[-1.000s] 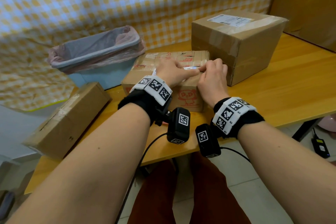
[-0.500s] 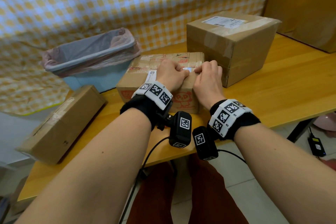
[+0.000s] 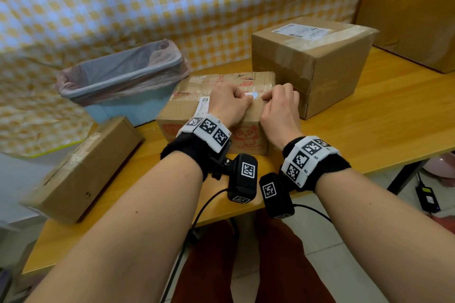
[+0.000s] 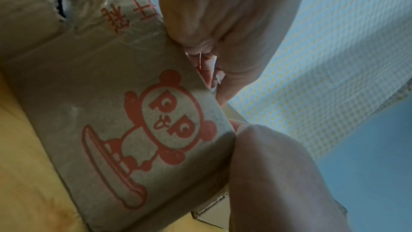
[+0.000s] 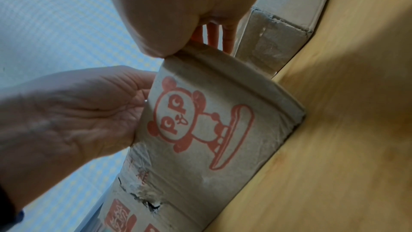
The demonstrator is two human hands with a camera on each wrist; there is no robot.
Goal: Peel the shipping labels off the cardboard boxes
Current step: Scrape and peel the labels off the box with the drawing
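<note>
A flat cardboard box with a red panda print [image 3: 248,135] lies at the table's front edge. Both hands rest on its top. My left hand [image 3: 231,103] is curled over the top front edge and holds the box down, thumb pointing at a white shipping label [image 3: 251,95]. My right hand [image 3: 280,106] is curled at the label's right end. In the left wrist view its fingertips pinch a thin white edge of the label [image 4: 200,60]. Another part of the label [image 3: 203,106] shows left of my left wrist. The panda box [image 5: 200,130] fills the right wrist view.
A taller taped box [image 3: 320,74] with its own label [image 3: 302,31] stands right behind the panda box. A long box [image 3: 83,167] lies at the table's left end. A lined blue bin [image 3: 123,79] sits behind it. A large carton [image 3: 413,7] stands at the far right.
My hands have drawn slightly apart on the box top, and a short strip of white label now shows between them. The box has not moved.
</note>
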